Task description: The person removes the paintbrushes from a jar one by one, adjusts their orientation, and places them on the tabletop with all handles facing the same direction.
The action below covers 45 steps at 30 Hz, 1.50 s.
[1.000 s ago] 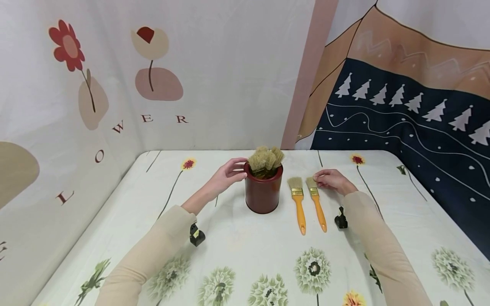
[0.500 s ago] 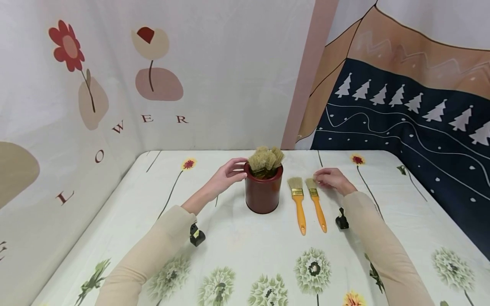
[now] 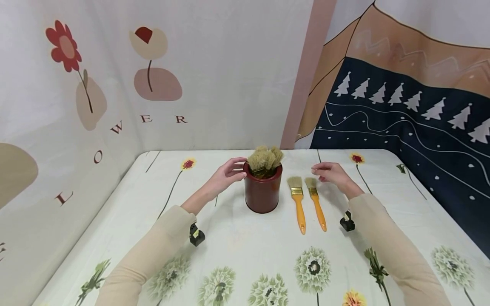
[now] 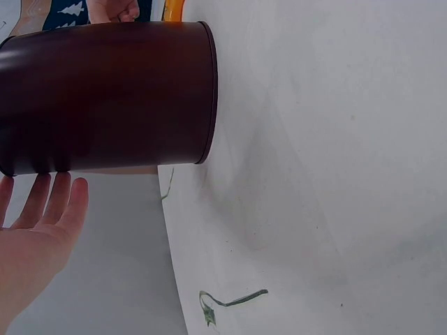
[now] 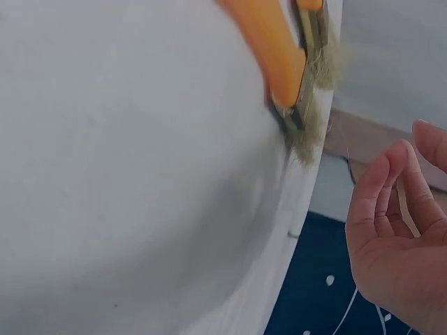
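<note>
A dark red can (image 3: 262, 195) stands upright on the table, with several brushes set bristles up in it (image 3: 264, 160). My left hand (image 3: 227, 175) touches the can's left side near the rim; in the left wrist view the fingertips (image 4: 75, 195) meet the wall, fingers fairly straight. To the can's right lie two paintbrushes with orange handles, a wider paintbrush (image 3: 297, 206) and a narrower paintbrush (image 3: 317, 206), bristles pointing away from me. Just past the narrower one's bristles hovers my right hand (image 3: 332, 174), fingers loosely bent, holding nothing; the right wrist view shows the hand (image 5: 398, 230) apart from both brushes.
A white flower-printed cloth (image 3: 237, 246) covers the table. Printed fabric hangs behind and at the sides, with a dark tree pattern (image 3: 402, 123) at the right. Black wrist cameras (image 3: 197, 235) hang under both sleeves.
My right hand has lifted off the narrower paintbrush's bristles and moved slightly up and away. The left hand, the can and both paintbrushes stay put.
</note>
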Motion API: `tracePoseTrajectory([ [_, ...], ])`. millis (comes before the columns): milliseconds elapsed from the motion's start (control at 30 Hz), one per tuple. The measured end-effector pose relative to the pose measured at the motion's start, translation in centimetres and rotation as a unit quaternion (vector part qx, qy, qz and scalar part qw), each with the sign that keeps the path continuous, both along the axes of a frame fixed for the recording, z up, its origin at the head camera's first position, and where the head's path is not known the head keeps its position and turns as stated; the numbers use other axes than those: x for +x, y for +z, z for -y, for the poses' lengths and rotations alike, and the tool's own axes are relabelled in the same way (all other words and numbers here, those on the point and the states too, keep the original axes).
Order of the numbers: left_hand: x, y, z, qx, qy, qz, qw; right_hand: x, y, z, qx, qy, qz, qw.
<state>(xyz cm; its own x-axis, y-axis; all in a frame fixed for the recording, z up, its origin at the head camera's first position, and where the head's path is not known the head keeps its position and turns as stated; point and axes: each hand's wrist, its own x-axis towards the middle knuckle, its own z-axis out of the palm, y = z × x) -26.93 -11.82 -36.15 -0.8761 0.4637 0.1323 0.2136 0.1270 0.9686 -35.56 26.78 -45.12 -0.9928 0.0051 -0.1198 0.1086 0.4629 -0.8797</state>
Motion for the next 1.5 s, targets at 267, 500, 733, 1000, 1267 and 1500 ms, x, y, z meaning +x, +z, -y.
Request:
tracePoseTrajectory([
  [267,0.0,0.0,0.0,0.002,0.002,0.002,1.0000,5.3,5.7,3.6,-0.003,0.056,0.021,0.9982],
  [500,0.1,0.1,0.0,0.002,0.002,0.002,1.0000,7.2,8.6,5.7,-0.014,0.097,0.017,0.9950],
  [733,0.0,0.0,0.0,0.002,0.000,0.002,1.0000,7.7,9.6,7.1,-0.026,0.118,0.003,0.9926],
  [1000,0.1,0.0,0.0,0.007,-0.005,-0.004,1.0000,8.2,10.9,8.6,-0.040,0.143,-0.015,0.9888],
  [1267,0.1,0.1,0.0,0.005,-0.003,-0.004,1.0000,8.6,12.4,9.9,-0.023,0.138,-0.037,0.9895],
  [1500,0.1,0.0,0.0,0.002,-0.004,-0.004,1.0000,8.6,12.7,10.8,-0.052,0.137,-0.084,0.9856],
])
